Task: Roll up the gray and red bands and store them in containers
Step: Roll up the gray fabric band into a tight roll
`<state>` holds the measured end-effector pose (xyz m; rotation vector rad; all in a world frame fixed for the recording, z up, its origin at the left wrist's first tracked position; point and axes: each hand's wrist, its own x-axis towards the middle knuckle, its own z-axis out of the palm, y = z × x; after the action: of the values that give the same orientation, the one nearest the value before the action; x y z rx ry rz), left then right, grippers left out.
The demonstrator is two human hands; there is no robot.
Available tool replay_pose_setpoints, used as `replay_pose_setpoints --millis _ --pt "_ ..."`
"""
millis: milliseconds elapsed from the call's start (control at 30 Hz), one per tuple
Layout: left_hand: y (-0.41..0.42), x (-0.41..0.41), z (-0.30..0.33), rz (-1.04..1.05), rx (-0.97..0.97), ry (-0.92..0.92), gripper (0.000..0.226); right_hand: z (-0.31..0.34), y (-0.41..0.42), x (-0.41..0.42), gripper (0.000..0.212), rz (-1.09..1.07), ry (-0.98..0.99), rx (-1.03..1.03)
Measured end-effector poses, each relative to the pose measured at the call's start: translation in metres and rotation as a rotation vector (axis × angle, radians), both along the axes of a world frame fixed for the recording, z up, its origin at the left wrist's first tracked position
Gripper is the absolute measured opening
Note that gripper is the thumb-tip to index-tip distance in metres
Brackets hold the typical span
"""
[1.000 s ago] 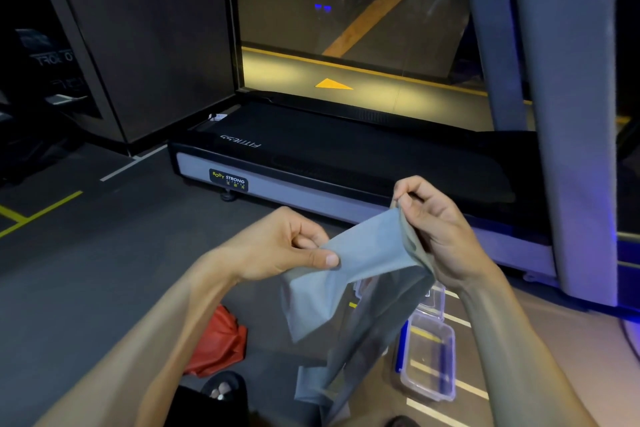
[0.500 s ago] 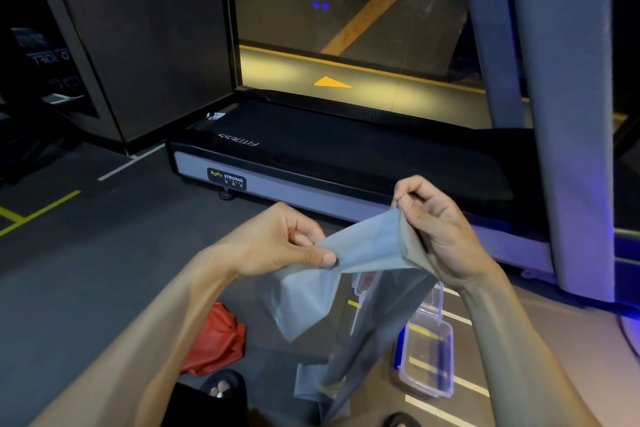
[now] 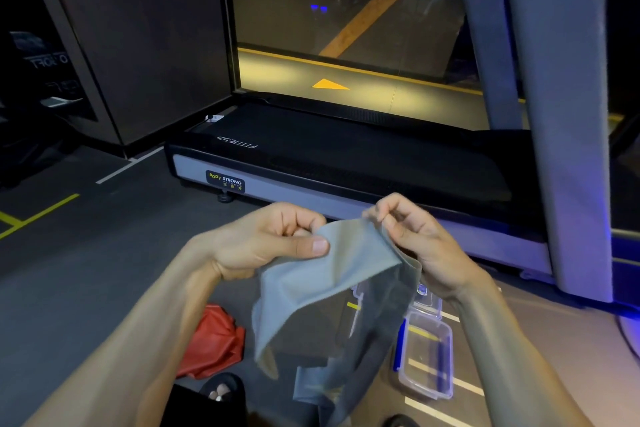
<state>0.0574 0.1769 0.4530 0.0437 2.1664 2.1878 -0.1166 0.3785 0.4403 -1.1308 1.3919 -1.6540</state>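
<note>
Both hands, the left hand [image 3: 273, 239] and the right hand [image 3: 412, 236], pinch the top edge of the gray band [image 3: 332, 274], which looks thin, limp and stretchy, best rolled from one end.

Two bare hands are in view: the left hand [image 3: 273, 239] and the right hand [image 3: 412, 239]. One thin, translucent gray stretch band [image 3: 332, 284] hangs near the middle. One crumpled red band [image 3: 214, 343] lies on the floor, near and to the left. Two clear plastic rectangular containers sit on the floor to the right: the nearer container [image 3: 427, 357] and a farther container [image 3: 427, 298], which is mostly hidden. One black and gray treadmill [image 3: 346, 163] stands farther off. One sandalled foot [image 3: 221, 390] shows at the near edge.
</note>
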Motion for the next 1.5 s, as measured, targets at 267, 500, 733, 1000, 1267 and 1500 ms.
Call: replay_pose_setpoints --millis 267,500,733,1000,1267,1500 --pt "0.008 -0.007 -0.001 -0.016 -0.176 0.019 0.020 0.001 -0.026 0.044 0.005 0.195 -0.035 -0.044" --pt "0.001 0.003 -0.003 0.038 -0.306 -0.080 0.032 0.004 -0.024 0.032 0.008 0.088 0.413 0.109" --pt "0.003 0.006 -0.005 0.037 -0.388 -0.114 0.024 0.017 -0.009 0.017 0.006 -0.015 0.172 -0.015" --pt "0.003 0.003 -0.003 0.091 -0.425 -0.082 0.027 0.014 -0.003 0.009 0.016 -0.050 0.129 0.004" --pt "0.007 0.006 0.003 0.135 -0.397 -0.010 0.018 0.014 0.001 0.006 0.008 -0.060 0.124 -0.001" --pt "0.007 0.004 0.005 0.128 -0.378 0.028 0.019 0.010 0.000 0.005 0.009 -0.071 0.146 0.011"
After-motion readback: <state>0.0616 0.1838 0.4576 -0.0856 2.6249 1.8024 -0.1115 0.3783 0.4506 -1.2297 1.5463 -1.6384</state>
